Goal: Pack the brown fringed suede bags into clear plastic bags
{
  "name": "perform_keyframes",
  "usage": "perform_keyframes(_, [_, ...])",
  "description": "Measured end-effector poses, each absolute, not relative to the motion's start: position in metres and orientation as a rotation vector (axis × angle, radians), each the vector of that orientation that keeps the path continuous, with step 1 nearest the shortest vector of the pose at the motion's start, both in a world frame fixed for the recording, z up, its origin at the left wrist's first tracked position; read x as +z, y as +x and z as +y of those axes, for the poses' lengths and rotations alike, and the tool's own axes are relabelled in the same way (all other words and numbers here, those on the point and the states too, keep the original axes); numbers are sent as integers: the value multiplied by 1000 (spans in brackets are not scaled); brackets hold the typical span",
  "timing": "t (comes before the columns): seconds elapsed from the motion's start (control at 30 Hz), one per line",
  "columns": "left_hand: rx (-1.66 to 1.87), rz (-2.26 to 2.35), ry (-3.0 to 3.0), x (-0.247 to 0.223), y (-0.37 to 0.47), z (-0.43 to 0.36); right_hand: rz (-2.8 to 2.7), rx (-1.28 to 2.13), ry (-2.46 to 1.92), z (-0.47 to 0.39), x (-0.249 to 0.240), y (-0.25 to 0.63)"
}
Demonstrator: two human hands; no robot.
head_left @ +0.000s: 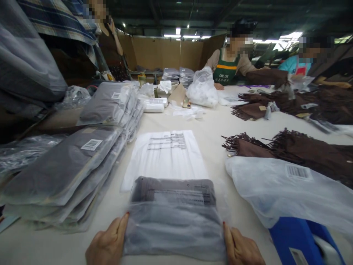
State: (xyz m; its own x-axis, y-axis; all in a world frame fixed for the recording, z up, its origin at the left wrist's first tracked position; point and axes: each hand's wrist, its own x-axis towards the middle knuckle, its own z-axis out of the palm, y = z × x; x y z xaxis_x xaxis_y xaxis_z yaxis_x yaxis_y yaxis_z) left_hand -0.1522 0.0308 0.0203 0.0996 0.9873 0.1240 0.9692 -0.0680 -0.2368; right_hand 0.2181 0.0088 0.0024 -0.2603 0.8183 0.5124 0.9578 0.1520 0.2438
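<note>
A dark folded textile in a translucent plastic bag lies at the near edge of the table, slightly blurred. My left hand pinches the bag's left edge between thumb and fingers. On the opposite edge, my right hand grips the plastic the same way. Printed lines show through or on the upper part of the bag. Just beyond it rests a stack of flat white printed bags.
Bagged grey textiles with barcode labels are stacked on the left. Brown fringed scarves, a frosted bag and a blue tape dispenser occupy the right. Across the table stands a co-worker in a green apron; other people are farther off.
</note>
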Motion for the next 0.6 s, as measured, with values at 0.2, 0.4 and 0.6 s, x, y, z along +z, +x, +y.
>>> perform_keyframes(0.2, [-313,-2026,-1782,55,-128,35,-2037,-671,-1837,14,12,210])
perform_keyframes(0.4, [-391,-1300,-2486,62,-68,69,-1818,-613,-1906,24,32,202])
perform_keyframes(0.6, [-225,-1594,-2546,43,-63,85,-1595,-596,-2009,10,46,221])
